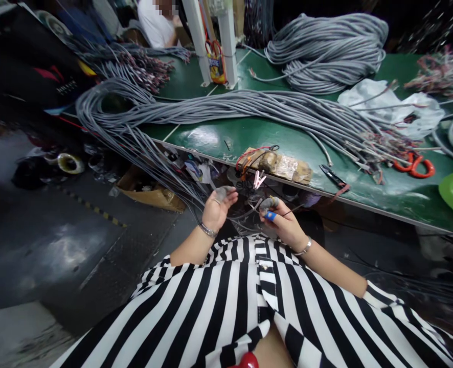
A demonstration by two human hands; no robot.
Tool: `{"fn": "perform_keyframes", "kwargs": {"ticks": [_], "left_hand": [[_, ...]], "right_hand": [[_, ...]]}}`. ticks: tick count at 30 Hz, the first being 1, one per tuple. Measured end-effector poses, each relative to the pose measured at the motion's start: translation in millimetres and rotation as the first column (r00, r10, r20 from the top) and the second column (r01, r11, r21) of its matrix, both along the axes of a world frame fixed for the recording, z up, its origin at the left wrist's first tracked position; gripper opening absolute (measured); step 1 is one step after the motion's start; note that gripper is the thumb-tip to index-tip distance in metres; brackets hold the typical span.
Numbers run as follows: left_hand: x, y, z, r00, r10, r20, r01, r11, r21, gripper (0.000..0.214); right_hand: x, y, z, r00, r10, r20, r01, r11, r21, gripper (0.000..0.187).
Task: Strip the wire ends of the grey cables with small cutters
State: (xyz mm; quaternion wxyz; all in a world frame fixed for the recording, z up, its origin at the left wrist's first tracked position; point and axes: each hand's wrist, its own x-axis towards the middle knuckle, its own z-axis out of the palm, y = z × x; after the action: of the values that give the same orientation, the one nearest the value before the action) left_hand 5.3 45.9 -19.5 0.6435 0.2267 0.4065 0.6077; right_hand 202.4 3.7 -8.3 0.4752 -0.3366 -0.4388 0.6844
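Note:
My left hand (216, 210) is in front of the bench edge with its fingers stretched out and a grey cover on one finger. Close beside it, grey cables (173, 174) hang down from the bench. My right hand (284, 222) is closed in a pinch, with a grey cover on one finger and blue tape on another. Between its fingertips is the end of a thin grey cable (254, 208), partly hidden. Just beyond both hands, a pink clip (259, 179) stands at the bench edge next to a tape-wrapped block (284, 166) with red and black wires.
A long bundle of grey cables (226, 106) lies across the green bench (199, 135). Behind it sits a big cable coil (330, 46). To the right are black cutters (332, 175), orange-handled scissors (418, 166) and a plastic bag (399, 105). A person (155, 23) is at the far side.

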Motion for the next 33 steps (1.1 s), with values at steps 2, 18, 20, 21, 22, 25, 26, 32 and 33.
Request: {"fn": "perform_keyframes", "kwargs": {"ticks": [2,18,20,21,22,25,26,32,33], "left_hand": [[3.4,-11.0,-4.1,0.916,-0.295,-0.272,0.344,0.927,0.151,0.027],[11.8,-28.2,2.1,0.852,-0.088,-0.516,0.159,0.983,0.096,0.032],[1.3,-24.0,7.4,0.898,0.079,-0.433,-0.019,0.990,0.142,0.031],[-4.6,-22.3,11.1,0.903,0.142,-0.406,-0.081,0.983,0.164,0.032],[-10.2,-21.4,15.2,0.899,0.185,-0.398,-0.118,0.975,0.187,0.031],[-19.5,-25.4,26.5,0.888,0.143,-0.438,-0.049,0.974,0.220,0.031],[-19.1,-28.9,29.0,0.893,0.077,-0.444,0.019,0.978,0.206,0.032],[5.2,-50.6,26.4,0.856,-0.361,-0.369,0.405,0.913,0.045,0.038],[8.5,-52.2,24.7,0.839,-0.406,-0.362,0.446,0.895,0.030,0.039]], "right_hand": [[2.1,1.3,-2.0,1.000,-0.018,0.024,0.017,1.000,0.005,0.023],[14.7,2.9,22.5,0.546,-0.307,0.779,-0.341,0.769,0.541,0.013],[22.8,-0.3,25.7,0.584,-0.216,0.783,-0.403,0.760,0.510,0.015],[27.5,-1.4,25.9,0.617,-0.167,0.769,-0.416,0.760,0.499,0.015],[32.1,-1.8,25.2,0.651,-0.122,0.749,-0.419,0.766,0.488,0.016],[40.2,0.1,21.3,0.741,-0.081,0.667,-0.335,0.816,0.471,0.023],[39.8,1.1,20.2,0.770,-0.091,0.631,-0.280,0.841,0.463,0.023],[10.1,-1.0,22.7,0.962,-0.134,0.240,0.044,0.938,0.345,0.030],[4.8,-2.0,24.0,0.967,-0.107,0.231,0.017,0.933,0.361,0.034]]}}
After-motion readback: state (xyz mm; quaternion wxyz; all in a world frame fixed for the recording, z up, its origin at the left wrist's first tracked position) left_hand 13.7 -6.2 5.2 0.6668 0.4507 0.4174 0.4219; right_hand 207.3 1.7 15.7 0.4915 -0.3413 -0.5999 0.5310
